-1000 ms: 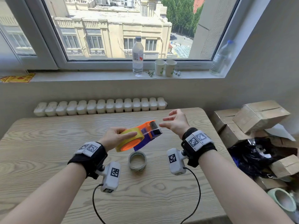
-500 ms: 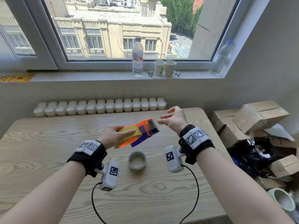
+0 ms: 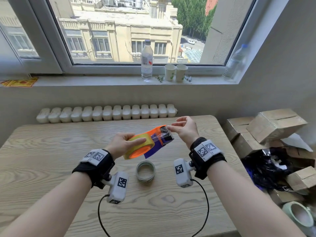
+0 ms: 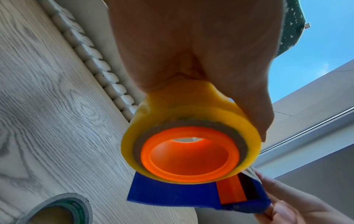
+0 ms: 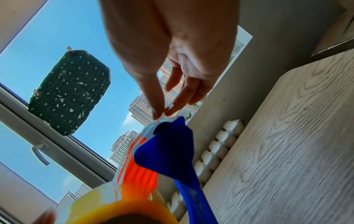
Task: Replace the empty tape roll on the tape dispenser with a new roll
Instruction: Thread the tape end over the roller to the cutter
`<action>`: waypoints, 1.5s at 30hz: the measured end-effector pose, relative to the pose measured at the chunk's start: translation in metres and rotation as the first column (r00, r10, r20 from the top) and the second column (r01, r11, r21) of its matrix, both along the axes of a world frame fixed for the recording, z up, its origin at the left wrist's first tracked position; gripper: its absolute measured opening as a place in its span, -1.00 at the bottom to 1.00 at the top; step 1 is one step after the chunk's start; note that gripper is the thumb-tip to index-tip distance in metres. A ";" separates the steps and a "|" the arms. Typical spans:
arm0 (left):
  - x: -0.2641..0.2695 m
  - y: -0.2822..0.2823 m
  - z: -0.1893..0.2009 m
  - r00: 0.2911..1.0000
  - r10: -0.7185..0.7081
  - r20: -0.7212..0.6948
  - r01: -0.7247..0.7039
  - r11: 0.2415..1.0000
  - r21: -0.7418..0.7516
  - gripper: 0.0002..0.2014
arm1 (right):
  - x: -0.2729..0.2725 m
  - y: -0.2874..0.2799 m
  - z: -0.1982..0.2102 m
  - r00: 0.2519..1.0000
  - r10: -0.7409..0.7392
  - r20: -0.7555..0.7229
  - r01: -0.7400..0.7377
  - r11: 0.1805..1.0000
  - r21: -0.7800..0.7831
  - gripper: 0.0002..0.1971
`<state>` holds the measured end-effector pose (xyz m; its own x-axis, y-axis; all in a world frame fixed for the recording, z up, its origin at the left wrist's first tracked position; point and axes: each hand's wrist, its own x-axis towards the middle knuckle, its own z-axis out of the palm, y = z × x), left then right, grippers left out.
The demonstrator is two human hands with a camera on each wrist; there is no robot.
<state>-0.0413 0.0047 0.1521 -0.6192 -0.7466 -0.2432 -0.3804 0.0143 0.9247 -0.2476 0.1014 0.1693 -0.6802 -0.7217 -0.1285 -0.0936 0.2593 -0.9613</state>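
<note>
An orange and blue tape dispenser (image 3: 159, 138) (image 4: 184, 194) (image 5: 164, 151) is held above the table, with a yellow tape roll (image 3: 139, 145) (image 4: 191, 121) (image 5: 114, 209) seated on its orange hub. My left hand (image 3: 123, 142) (image 4: 201, 60) grips the yellow roll from above. My right hand (image 3: 183, 129) (image 5: 162, 112) pinches the clear tape end (image 5: 162, 117) at the dispenser's front tip between thumb and forefinger. The empty grey tape core (image 3: 145, 171) (image 4: 57, 210) lies flat on the table below.
The wooden table (image 3: 51, 151) has a white radiator (image 3: 106, 113) behind it. Cardboard boxes (image 3: 273, 125) and black plastic are piled at the right. On the windowsill stand a water bottle (image 3: 147, 61), two paper cups (image 3: 175, 72) and another bottle (image 3: 235, 63).
The dispenser tilted flatter, then came back up. My right hand, open and apart from it a second ago, has closed in on the front tip and now pinches the tape end.
</note>
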 end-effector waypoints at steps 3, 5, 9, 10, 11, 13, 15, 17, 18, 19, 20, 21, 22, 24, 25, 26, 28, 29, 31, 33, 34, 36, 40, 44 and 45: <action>0.001 0.000 0.001 1.000 -0.011 -0.012 0.012 1.000 0.018 -0.82 | 0.002 -0.001 -0.001 0.999 -0.008 -0.031 0.007 1.000 -0.026 -0.54; 0.002 0.000 0.000 1.000 -0.014 -0.015 0.014 1.000 0.020 -0.79 | 0.004 -0.002 -0.003 0.997 -0.012 -0.071 0.010 0.999 -0.036 -0.56; 0.004 0.000 -0.003 1.000 -0.002 -0.030 0.003 1.000 0.019 -0.71 | 0.005 -0.002 -0.011 0.988 -0.002 -0.157 0.003 1.000 0.002 -0.57; 0.005 0.000 -0.004 0.999 0.008 -0.047 -0.006 0.999 0.036 -0.76 | 0.004 -0.001 -0.014 0.988 -0.008 -0.156 0.011 1.000 0.019 -0.54; 0.005 0.001 -0.004 0.998 0.017 -0.061 -0.014 0.999 0.053 -0.81 | 0.003 0.000 -0.016 0.989 -0.014 -0.144 0.019 0.999 0.029 -0.53; 0.006 -0.001 -0.005 0.997 0.022 -0.073 -0.017 0.997 0.073 -0.83 | 0.003 0.002 -0.017 0.994 -0.014 -0.107 0.018 0.999 0.030 -0.55; 0.007 -0.004 -0.007 0.998 0.023 -0.066 -0.016 0.995 0.094 -0.75 | 0.006 0.002 -0.015 0.999 0.022 -0.031 -0.021 0.999 0.034 -0.55; 0.007 -0.005 -0.007 0.997 0.020 -0.069 -0.013 0.994 0.108 -0.67 | 0.009 -0.001 -0.016 0.995 0.099 0.025 -0.100 0.994 0.053 -0.49; 0.006 -0.006 -0.006 0.997 0.017 -0.077 -0.007 0.993 0.117 -0.66 | 0.012 -0.002 -0.017 0.990 0.137 0.032 -0.139 0.988 0.069 -0.46; 0.006 -0.005 -0.005 0.996 0.013 -0.089 -0.002 0.992 0.127 -0.65 | 0.013 -0.003 -0.019 0.986 0.164 0.029 -0.166 0.982 0.086 -0.43; 0.006 -0.005 -0.004 0.995 0.011 -0.099 0.003 0.991 0.136 -0.62 | 0.013 -0.004 -0.022 0.984 0.176 0.030 -0.178 0.979 0.102 -0.42; 0.006 -0.004 -0.003 0.995 0.008 -0.103 0.007 0.990 0.143 -0.58 | 0.014 -0.004 -0.022 0.984 0.174 0.030 -0.176 0.979 0.106 -0.43; 0.007 -0.004 -0.002 0.995 0.005 -0.102 0.010 0.989 0.149 -0.55 | 0.014 -0.004 -0.023 0.986 0.166 0.031 -0.168 0.979 0.111 -0.44; 0.008 -0.005 -0.002 0.994 -0.008 -0.106 0.025 0.988 0.155 -0.57 | 0.011 -0.002 -0.024 0.986 0.164 0.016 -0.165 0.976 0.140 -0.41; 0.008 -0.005 -0.003 0.994 -0.008 -0.113 0.025 0.988 0.156 -0.60 | 0.010 0.000 -0.024 0.985 0.170 0.013 -0.170 0.974 0.152 -0.37; 0.008 -0.006 -0.003 0.993 0.003 -0.119 0.015 0.988 0.155 -0.61 | 0.011 0.002 -0.022 0.984 0.174 0.031 -0.177 0.974 0.144 -0.34; 0.008 -0.007 -0.005 0.989 0.050 -0.138 -0.028 0.987 0.157 -0.51 | 0.015 0.006 -0.018 0.971 0.181 0.155 -0.194 0.978 0.078 -0.31; 0.008 -0.009 -0.006 0.986 0.075 -0.150 -0.050 0.985 0.166 -0.42 | 0.017 0.008 -0.016 0.956 0.192 0.220 -0.207 0.977 0.047 -0.28; 0.007 -0.011 -0.007 0.980 0.104 -0.171 -0.068 0.977 0.201 -0.32 | 0.020 0.012 -0.016 0.913 0.265 0.309 -0.287 0.958 0.027 -0.35; 0.006 -0.012 -0.006 0.976 0.104 -0.189 -0.058 0.970 0.236 -0.37 | 0.024 0.015 -0.017 0.872 0.380 0.310 -0.422 0.903 0.080 -0.59; 0.006 -0.012 -0.004 0.975 0.101 -0.197 -0.049 0.967 0.252 -0.43 | 0.026 0.016 -0.018 0.853 0.439 0.281 -0.487 0.865 0.125 -0.62; 0.005 -0.013 -0.002 0.971 0.104 -0.213 -0.041 0.958 0.283 -0.45 | 0.031 0.016 -0.021 0.833 0.512 0.209 -0.546 0.822 0.161 -0.55; -0.002 -0.009 0.004 0.975 0.074 -0.211 -0.001 0.945 0.327 -0.31 | 0.036 0.008 -0.028 0.892 0.445 0.081 -0.452 0.884 0.121 -0.57; -0.011 -0.006 0.004 0.973 0.010 -0.228 0.066 0.943 0.325 -0.05 | 0.036 0.000 -0.028 0.925 0.377 0.046 -0.380 0.919 0.103 -0.74; -0.013 -0.007 0.002 0.971 0.008 -0.240 0.075 0.939 0.336 -0.02 | 0.037 0.000 -0.026 0.931 0.361 0.056 -0.365 0.926 0.094 -0.77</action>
